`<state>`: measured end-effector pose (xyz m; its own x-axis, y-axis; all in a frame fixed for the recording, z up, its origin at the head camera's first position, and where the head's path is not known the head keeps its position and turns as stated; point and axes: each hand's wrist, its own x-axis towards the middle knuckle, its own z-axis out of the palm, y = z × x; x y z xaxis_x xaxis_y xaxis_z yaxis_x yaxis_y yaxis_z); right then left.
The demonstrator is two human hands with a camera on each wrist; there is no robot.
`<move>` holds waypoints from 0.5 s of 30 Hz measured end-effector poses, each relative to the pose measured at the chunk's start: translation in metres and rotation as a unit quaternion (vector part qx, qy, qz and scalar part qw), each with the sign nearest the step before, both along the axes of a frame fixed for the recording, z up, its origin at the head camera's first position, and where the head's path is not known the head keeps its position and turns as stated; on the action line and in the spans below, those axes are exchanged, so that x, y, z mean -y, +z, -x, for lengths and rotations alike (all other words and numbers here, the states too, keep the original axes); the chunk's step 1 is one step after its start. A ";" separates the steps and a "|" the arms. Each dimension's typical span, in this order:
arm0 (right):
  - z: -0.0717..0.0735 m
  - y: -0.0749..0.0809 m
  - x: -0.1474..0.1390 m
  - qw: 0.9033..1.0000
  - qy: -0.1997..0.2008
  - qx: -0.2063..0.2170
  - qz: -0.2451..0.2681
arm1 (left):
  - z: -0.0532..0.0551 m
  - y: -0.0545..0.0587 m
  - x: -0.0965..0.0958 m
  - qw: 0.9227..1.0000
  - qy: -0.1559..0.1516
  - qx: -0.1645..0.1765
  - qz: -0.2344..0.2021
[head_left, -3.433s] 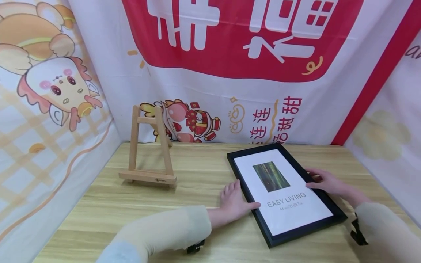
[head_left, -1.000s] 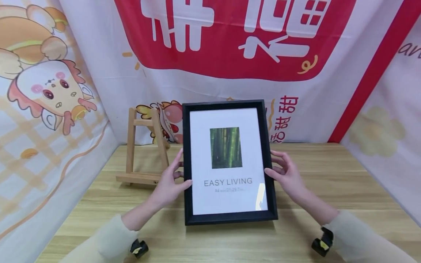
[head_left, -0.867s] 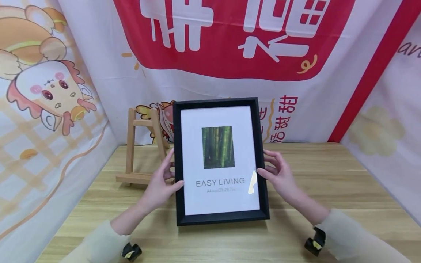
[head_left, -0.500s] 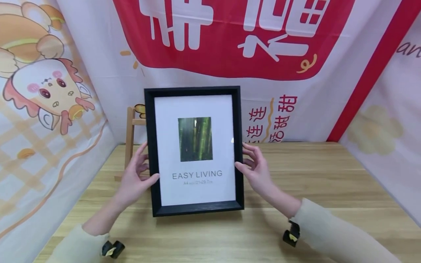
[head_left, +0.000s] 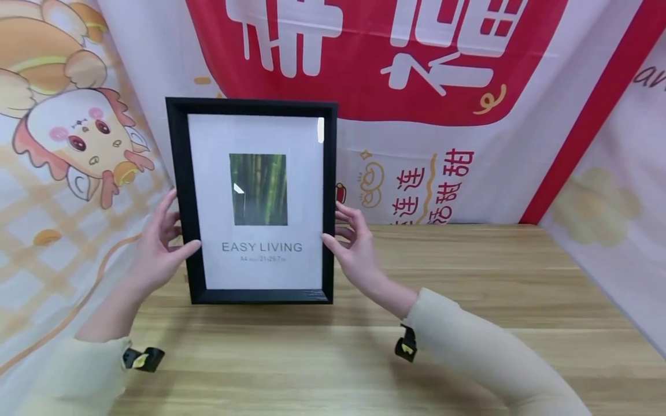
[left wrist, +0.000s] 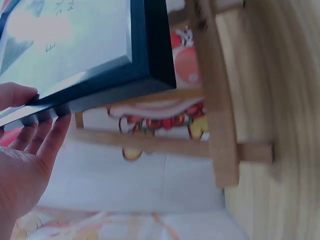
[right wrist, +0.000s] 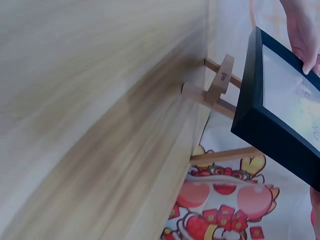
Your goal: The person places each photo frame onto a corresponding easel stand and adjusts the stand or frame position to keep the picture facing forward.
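Note:
A black picture frame [head_left: 307, 266] with a bamboo picture and "EASY LIVING" print stands nearly upright between both hands. My left hand [head_left: 156, 245] grips its left side, thumb on the front and fingers behind. On the opposite side my right hand [head_left: 356, 248] holds it the same way. A wooden easel [left wrist: 220, 105] is directly behind the frame, almost wholly hidden in the head view. Both wrist views show the frame raised above the tabletop, its lower edge in front of the easel and close to its ledge [right wrist: 221, 80].
The wood-grain table [head_left: 468, 300] reaches back to a printed red and white cloth [head_left: 416, 92]. Another printed cloth [head_left: 62, 190] hangs along the left, near the left hand. A pale cloth [head_left: 614, 202] borders the right side.
The frame, first lying tilted at the right of the table, has been lifted upright and carried left and upward by both hands. It now covers the easel in the head view.

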<state>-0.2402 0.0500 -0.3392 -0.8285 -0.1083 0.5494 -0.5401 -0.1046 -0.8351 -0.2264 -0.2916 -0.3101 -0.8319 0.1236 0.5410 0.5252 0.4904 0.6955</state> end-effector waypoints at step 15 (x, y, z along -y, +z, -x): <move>0.028 0.008 0.066 0.997 -0.057 -0.042 -0.021 | 0.038 0.031 0.037 0.994 0.082 0.071 0.004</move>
<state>-0.2680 -0.0165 -0.3313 -0.7881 -0.0401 0.6143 -0.6147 -0.0034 -0.7888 -0.2643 -0.3282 -0.2794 -0.9091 -0.0155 0.4163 0.3348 0.5676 0.7522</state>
